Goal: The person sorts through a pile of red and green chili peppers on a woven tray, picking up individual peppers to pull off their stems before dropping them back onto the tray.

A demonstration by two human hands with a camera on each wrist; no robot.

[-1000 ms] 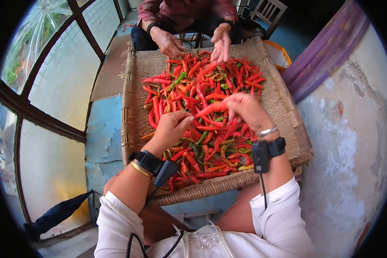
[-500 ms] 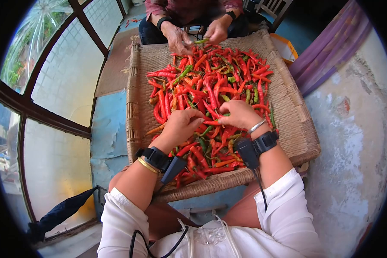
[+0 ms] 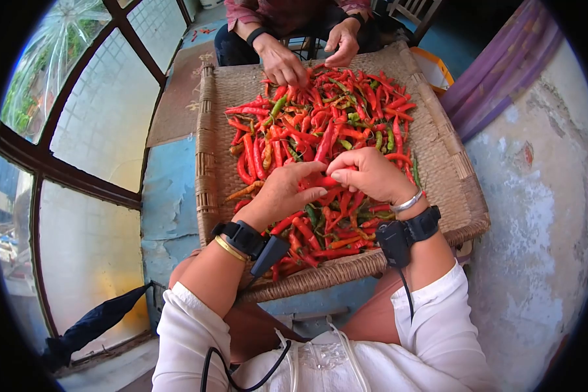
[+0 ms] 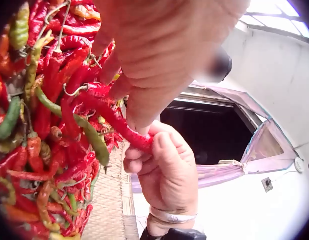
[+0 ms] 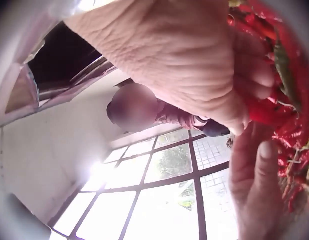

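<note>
A red chili pepper (image 3: 329,182) spans the small gap between my two hands, above a heap of chilies (image 3: 294,140). My right hand (image 3: 374,176) pinches one end of it between thumb and fingertips. From the other side, the thumb and fingers of my left hand (image 3: 287,189) hold the same chili. In the left wrist view, the chili (image 4: 117,121) runs from the left fingers down to the right thumb. The right wrist view has the fingertips of both hands close together, with much of the chili hidden behind them.
The heap, mostly red with some green and orange chilies, lies on a woven tray (image 3: 441,189) with a thick rim. Across it, another person's hand (image 3: 282,62) reaches into the far chilies, their other hand (image 3: 343,44) raised. Windows (image 3: 91,117) line the left, a wall (image 3: 522,215) the right.
My hands have come together around the chili; earlier the right one was farther off, over the heap. The other person no longer holds up a green chili, and one hand has dropped into the heap.
</note>
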